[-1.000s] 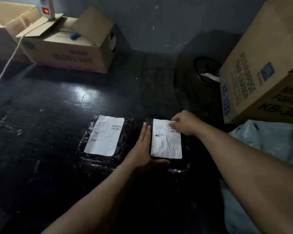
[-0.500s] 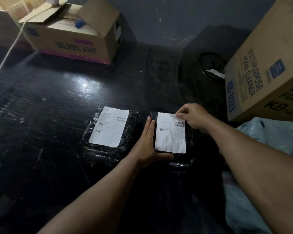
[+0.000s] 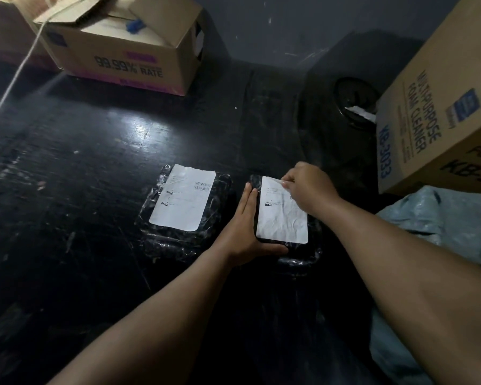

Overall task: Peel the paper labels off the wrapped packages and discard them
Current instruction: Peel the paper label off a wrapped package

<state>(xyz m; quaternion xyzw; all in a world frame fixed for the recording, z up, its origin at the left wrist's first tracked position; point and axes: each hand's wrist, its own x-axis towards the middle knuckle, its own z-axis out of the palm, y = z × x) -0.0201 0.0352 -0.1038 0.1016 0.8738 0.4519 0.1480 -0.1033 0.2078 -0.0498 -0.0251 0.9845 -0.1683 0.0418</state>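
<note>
Two wrapped packages lay side by side on the dark surface (image 3: 100,168). The left package (image 3: 178,234) sat untouched, its label (image 3: 182,198) flat on top. The right package (image 3: 297,254) was where the action was — the left hand (image 3: 246,223) lay flat along its left edge, fingers (image 3: 247,198) straight and the thumb pressed against the near end, steadying it. The right hand (image 3: 307,187) was over the far right corner of the right label (image 3: 282,218), fingers curled in a pinch on the paper there — the corner looked slightly lifted, though the dim light made that hard to confirm. Cardboard boxes stood behind: one far left (image 3: 128,56), one at right (image 3: 442,115).
</note>
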